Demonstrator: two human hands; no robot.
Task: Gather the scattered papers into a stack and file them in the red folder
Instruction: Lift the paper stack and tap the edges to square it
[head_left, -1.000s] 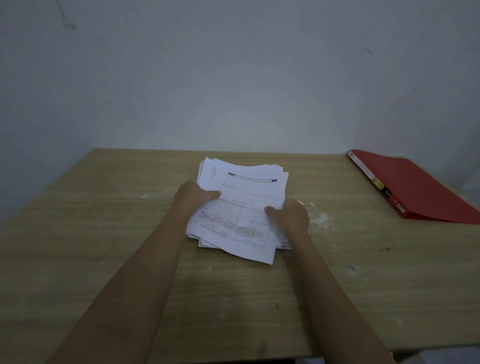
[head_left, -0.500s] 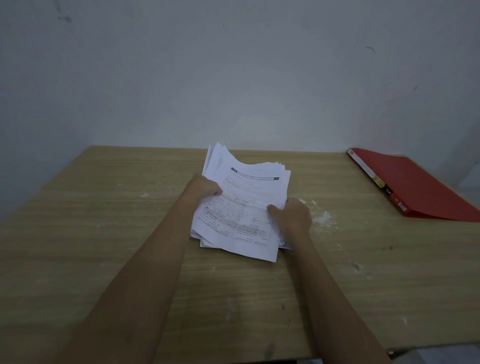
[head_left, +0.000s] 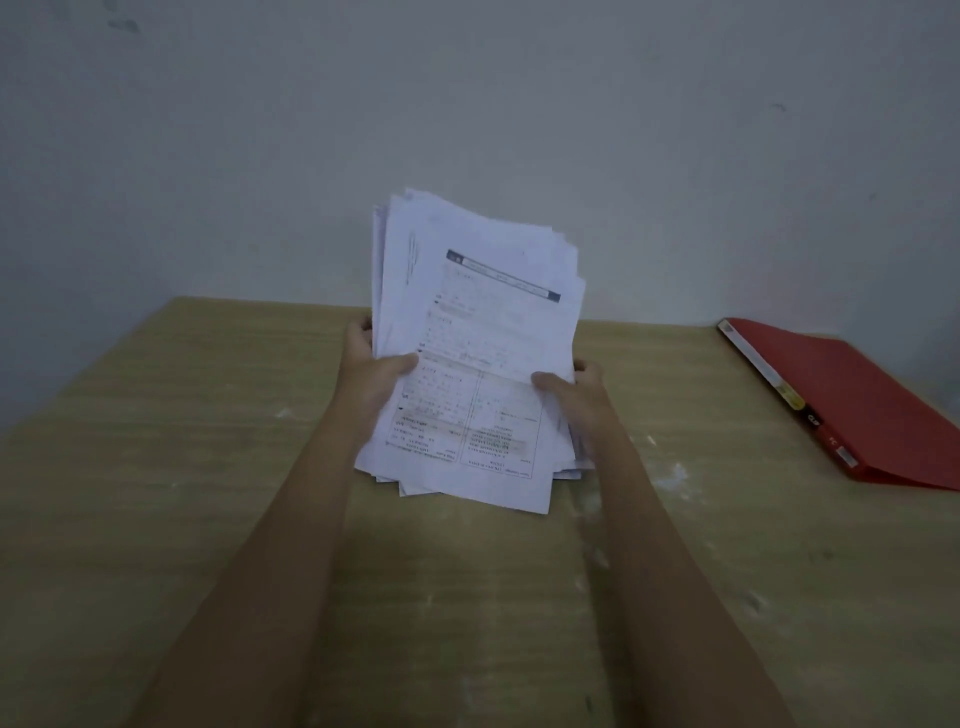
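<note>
Holding the papers (head_left: 478, 353) up mid-frame, red folder (head_left: 852, 410) way off right

Stack sits centre frame, tipped up, long axis running bottom to top and leaning away toward the wall. Can't tell if the lower edge touches the bench (head_left: 156, 493). The sheets are ragged, not squared yet. Left grip (head_left: 371, 376) pinches the left edge, thumb on the front sheet, and right grip (head_left: 576, 397) pinches the right edge the same way. The folder lies closed and flat at the right edge of the frame, well apart from the stack. Its labelled spine faces the stack, long axis slanting upper-left to lower-right. Right grip is nearer, so I'd guess the carry goes rightward.
</note>
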